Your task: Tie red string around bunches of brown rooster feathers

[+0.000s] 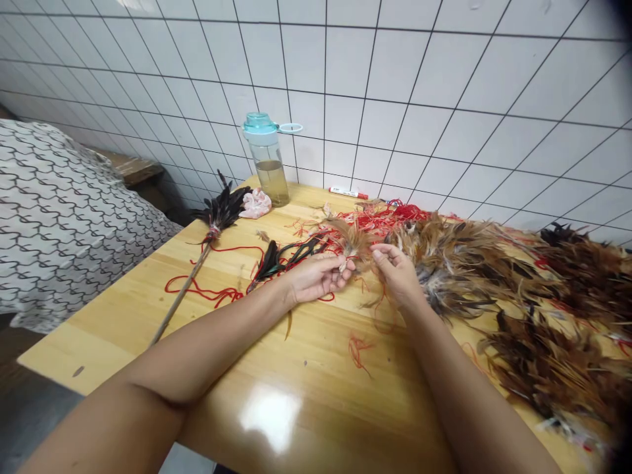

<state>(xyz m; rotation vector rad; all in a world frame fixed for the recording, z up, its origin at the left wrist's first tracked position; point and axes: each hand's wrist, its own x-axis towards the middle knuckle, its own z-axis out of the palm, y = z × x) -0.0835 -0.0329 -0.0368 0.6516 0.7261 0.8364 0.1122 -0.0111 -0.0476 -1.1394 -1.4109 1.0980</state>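
Observation:
Over the middle of the table, my left hand [320, 278] pinches the base of a small bunch of tan feathers [351, 236], whose tips fan upward. My right hand [396, 271] is just to the right of it, thumb and forefinger pressed together; what they hold, if anything, is too small to make out. Brown feathers [454, 257] lie in a large heap beside my right hand. Behind both hands is a tangle of red string [390, 216]. Black feathers [270, 262] rest on the table left of my left hand.
A stick with black feathers [224, 207] tied to its end lies at the left. Near the wall stand a water bottle [270, 164], a scrunchie [255, 203] and a marker [348, 193]. Darker feathers [557, 362] cover the table's right side. Red thread scraps [359, 349] lie in front.

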